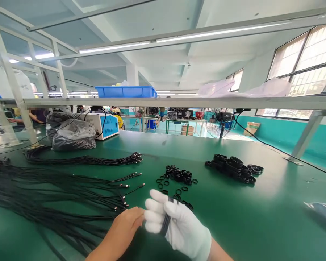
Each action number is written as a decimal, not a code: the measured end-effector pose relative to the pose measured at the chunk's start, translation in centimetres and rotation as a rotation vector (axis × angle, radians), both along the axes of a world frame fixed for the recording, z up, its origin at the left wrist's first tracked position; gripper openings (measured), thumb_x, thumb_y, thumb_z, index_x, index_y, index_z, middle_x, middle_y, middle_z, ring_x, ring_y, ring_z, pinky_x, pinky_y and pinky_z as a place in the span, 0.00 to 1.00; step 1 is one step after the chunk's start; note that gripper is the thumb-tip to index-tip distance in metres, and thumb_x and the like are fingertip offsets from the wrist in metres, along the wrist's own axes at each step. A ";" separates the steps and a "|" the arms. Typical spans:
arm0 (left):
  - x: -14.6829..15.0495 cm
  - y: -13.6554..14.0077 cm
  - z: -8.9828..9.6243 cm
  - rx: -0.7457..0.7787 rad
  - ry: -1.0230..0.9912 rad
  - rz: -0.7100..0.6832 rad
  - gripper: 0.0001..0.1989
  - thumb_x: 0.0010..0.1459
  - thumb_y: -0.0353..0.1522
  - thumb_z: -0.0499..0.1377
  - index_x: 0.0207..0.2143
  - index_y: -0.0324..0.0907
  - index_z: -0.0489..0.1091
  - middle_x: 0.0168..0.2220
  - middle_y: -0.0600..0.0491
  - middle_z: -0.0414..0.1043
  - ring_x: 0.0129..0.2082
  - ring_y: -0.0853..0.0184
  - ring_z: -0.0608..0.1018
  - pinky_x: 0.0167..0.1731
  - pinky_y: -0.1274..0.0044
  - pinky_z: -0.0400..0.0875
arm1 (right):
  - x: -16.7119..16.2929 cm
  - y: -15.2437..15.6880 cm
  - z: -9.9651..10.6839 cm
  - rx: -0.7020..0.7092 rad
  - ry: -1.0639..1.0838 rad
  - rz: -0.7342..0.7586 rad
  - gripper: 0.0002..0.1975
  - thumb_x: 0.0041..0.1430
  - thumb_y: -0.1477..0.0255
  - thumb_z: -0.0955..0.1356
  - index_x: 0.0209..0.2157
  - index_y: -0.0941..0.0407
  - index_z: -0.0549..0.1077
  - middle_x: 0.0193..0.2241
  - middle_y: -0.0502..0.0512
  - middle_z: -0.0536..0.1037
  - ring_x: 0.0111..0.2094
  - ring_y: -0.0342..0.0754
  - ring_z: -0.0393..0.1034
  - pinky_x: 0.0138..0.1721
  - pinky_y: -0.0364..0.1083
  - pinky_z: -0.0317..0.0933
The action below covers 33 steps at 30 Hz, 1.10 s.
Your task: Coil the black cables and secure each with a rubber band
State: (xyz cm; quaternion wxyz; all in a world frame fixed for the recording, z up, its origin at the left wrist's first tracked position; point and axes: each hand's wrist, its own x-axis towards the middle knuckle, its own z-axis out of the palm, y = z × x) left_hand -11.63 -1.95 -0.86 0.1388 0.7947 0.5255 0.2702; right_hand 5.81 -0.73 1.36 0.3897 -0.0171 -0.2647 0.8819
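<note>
My right hand point(176, 224), in a white glove, is closed around a short folded bundle of black cable point(166, 219), with the thumb pressed over it. Bare, my left hand point(129, 223) meets the gloved fingertips from the left; its fingers are curled, and whatever they pinch is hidden. Just beyond the glove lies a loose pile of small black rings point(179, 174), with several scattered singly around it. Long black cables point(78, 195) with metal plug ends spread across the left of the green table point(233, 224). Coiled black cables point(230, 167) are stacked at the right.
Another cable bundle point(84, 159) lies farther back on the left. Behind it are a filled plastic bag point(74, 136) and a blue-and-white machine point(105, 126). Overhead, a shelf point(179, 103) carries a blue bin point(126, 92). A clear bag point(323, 214) lies at the right edge.
</note>
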 end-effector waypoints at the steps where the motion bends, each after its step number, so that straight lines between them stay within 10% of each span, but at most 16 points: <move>1: 0.2 -0.2 -0.1 0.034 0.081 0.032 0.17 0.61 0.30 0.44 0.28 0.41 0.70 0.27 0.53 0.73 0.28 0.65 0.74 0.29 0.77 0.65 | 0.2 0.5 0.0 0.009 -0.014 -0.065 0.16 0.43 0.69 0.74 0.35 0.57 0.70 0.24 0.47 0.66 0.27 0.41 0.59 0.30 0.44 0.52; 7: 3.4 -2.5 -0.4 0.235 0.556 0.147 0.15 0.59 0.23 0.45 0.30 0.43 0.69 0.26 0.54 0.73 0.25 0.65 0.75 0.27 0.75 0.61 | 1.1 2.0 -1.3 -0.118 -0.259 -0.264 0.28 0.44 0.68 0.74 0.47 0.59 0.66 0.45 0.61 0.72 0.46 0.53 0.68 0.50 0.54 0.55; 14: 3.5 -2.5 1.8 0.378 0.646 -0.093 0.05 0.52 0.25 0.58 0.25 0.41 0.67 0.24 0.55 0.72 0.25 0.65 0.72 0.27 0.74 0.57 | 0.0 0.6 -2.4 0.004 -0.481 -0.101 0.17 0.44 0.70 0.74 0.38 0.60 0.72 0.28 0.52 0.74 0.33 0.44 0.68 0.37 0.45 0.60; 19: 1.0 -0.5 6.1 0.120 0.476 -0.269 0.13 0.44 0.39 0.67 0.22 0.42 0.67 0.22 0.60 0.71 0.25 0.70 0.71 0.27 0.77 0.55 | -0.8 -0.5 -2.3 0.045 -0.374 0.190 0.18 0.43 0.66 0.74 0.33 0.65 0.73 0.26 0.54 0.70 0.30 0.45 0.67 0.34 0.46 0.58; 25: -0.3 1.7 6.0 -0.104 0.339 -0.402 0.11 0.44 0.37 0.67 0.19 0.43 0.68 0.21 0.63 0.71 0.24 0.73 0.71 0.28 0.81 0.59 | -1.1 -1.9 -3.8 -0.075 -0.388 0.404 0.17 0.43 0.72 0.73 0.36 0.65 0.72 0.26 0.55 0.71 0.28 0.43 0.67 0.35 0.46 0.55; 29: -0.7 1.4 5.2 0.113 0.221 -0.279 0.03 0.52 0.34 0.62 0.28 0.45 0.74 0.34 0.57 0.74 0.38 0.67 0.72 0.44 0.74 0.62 | -1.1 -2.0 -4.4 -0.131 -0.502 0.313 0.14 0.43 0.69 0.71 0.31 0.65 0.74 0.25 0.59 0.75 0.26 0.46 0.69 0.33 0.48 0.57; 33: -0.5 -0.6 4.3 0.521 0.158 -0.129 0.17 0.61 0.22 0.46 0.40 0.43 0.72 0.42 0.50 0.71 0.44 0.63 0.68 0.45 0.70 0.61 | -1.0 -1.3 -4.2 -0.135 -0.437 0.281 0.15 0.44 0.68 0.70 0.32 0.65 0.74 0.24 0.57 0.76 0.25 0.46 0.70 0.33 0.48 0.59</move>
